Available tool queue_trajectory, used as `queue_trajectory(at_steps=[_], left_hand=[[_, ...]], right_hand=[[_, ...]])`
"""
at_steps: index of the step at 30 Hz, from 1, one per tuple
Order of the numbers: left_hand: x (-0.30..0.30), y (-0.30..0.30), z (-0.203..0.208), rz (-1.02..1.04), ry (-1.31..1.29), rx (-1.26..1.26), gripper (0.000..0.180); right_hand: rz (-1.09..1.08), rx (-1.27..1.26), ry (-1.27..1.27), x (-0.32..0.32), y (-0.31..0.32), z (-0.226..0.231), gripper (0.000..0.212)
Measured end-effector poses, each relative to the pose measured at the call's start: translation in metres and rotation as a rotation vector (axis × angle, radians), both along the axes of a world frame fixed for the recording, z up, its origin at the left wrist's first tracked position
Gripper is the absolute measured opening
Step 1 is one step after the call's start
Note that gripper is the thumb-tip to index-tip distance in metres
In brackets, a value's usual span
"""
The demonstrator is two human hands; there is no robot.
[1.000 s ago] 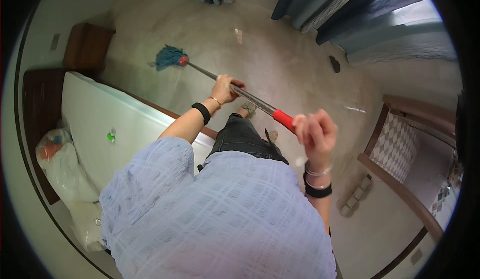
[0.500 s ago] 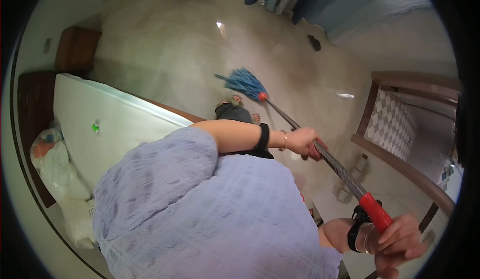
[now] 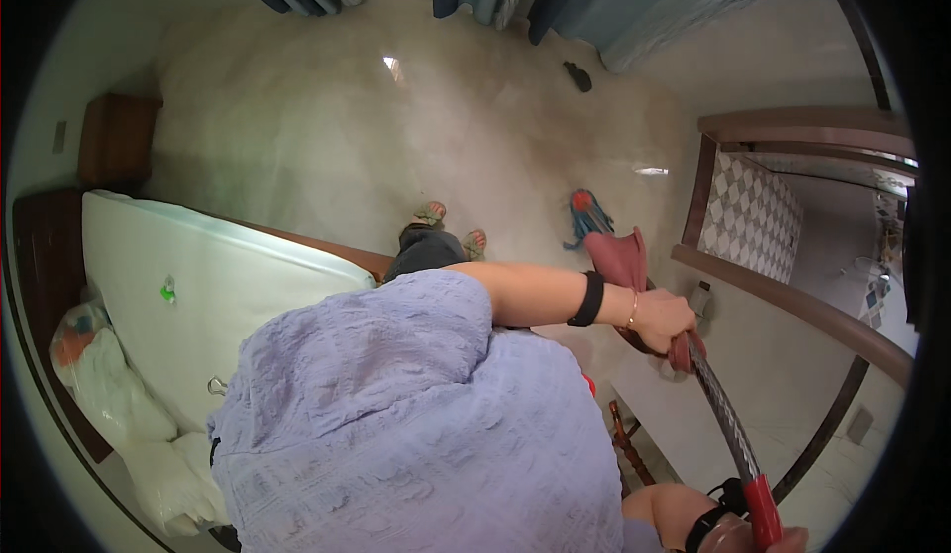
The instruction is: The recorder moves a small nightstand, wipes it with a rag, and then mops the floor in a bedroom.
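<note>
My left hand (image 3: pixel 662 320) is closed round the mop's grey patterned handle (image 3: pixel 723 404), with a dusty-red cloth (image 3: pixel 619 253) bunched under the fingers and a loose flap hanging off. At the lower right edge my right hand (image 3: pixel 791 539) is at the red end grip (image 3: pixel 763 513), mostly cut off by the picture's rim; the fingers that show lie against the grip. Beyond the cloth, the blue strand mop head (image 3: pixel 591 224) with its red socket rests on the floor. Cloth and hand hide the lower handle.
A bed with a pale mattress (image 3: pixel 228 285) stands on my left, plastic bags (image 3: pixel 124 385) beside it. A wooden cabinet (image 3: pixel 117 142) is past its far end. Blue curtains (image 3: pixel 634 8) hang at the back, near a dark object (image 3: pixel 578 76) on the floor. A brown-framed doorway (image 3: pixel 783 300) is right.
The mop head has swung right and closer to my feet. My left hand has moved right and down, and more cloth shows from it. My right hand has dropped toward the lower edge.
</note>
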State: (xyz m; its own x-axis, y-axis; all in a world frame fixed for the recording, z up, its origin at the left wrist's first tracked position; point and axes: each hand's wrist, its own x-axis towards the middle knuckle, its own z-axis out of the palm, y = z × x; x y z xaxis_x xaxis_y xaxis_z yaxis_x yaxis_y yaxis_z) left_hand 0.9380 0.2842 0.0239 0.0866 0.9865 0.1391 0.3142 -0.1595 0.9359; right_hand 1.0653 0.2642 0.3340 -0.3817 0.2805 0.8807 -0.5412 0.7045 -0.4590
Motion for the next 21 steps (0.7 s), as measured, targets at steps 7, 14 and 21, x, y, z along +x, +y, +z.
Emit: queue_trajectory(at_steps=[7,14,21], left_hand=[[-0.126,-0.079,-0.072,0.144,0.036,-0.385,0.037],[-0.258,-0.258,-0.172,0.728,-0.004,-0.526,0.043],[-0.271,-0.417,-0.246,1.098,0.189,-0.482,0.014]], right_hand=[[-0.558,-0.321,-0.156,-0.050,0.023,-0.140,0.013],[-0.037,-0.604,-0.518,-0.211,-0.056,-0.261,0.013],[0.638,-0.795,-0.925,-0.267,-0.133,-0.313,0.009]])
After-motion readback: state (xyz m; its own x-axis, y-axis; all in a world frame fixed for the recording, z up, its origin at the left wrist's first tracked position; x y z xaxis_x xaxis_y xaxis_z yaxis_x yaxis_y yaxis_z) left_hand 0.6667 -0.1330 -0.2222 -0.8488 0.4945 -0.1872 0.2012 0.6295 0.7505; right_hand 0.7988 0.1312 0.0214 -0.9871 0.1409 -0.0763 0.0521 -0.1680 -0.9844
